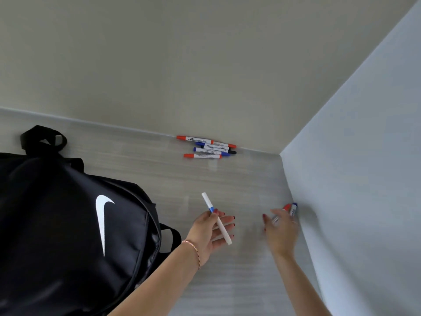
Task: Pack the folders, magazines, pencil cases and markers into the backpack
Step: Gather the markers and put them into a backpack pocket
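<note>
— What does the head camera show on the table [159, 179]?

— A black backpack [68, 224] lies at the left edge, its white swoosh facing up and its carry loop pointing toward the far edge. Whether a zip is open I cannot tell from here.

— And the markers?

— A cluster of markers [208, 148] lies along the far edge against the back wall [182, 65], near the far right corner: red-capped, blue-capped, and one with a black end, lying roughly parallel and touching one another.

— The hands?

— The left hand [210, 233] hovers over the middle of the table just right of the backpack, palm up. Thumb and forefinger pinch a white marker with a blue band [216, 218], and the other fingers are spread loosely beneath it. A thin red-and-white bracelet [192, 252] circles that wrist.

— The right one?

— The right hand [281, 231] is at the right edge, close against the side wall [364, 156]. It is blurred, but its fingers seem to be curled round a red-capped marker [286, 207] and a blue-capped marker [293, 208], whose caps stick out beyond the fingertips.
</note>
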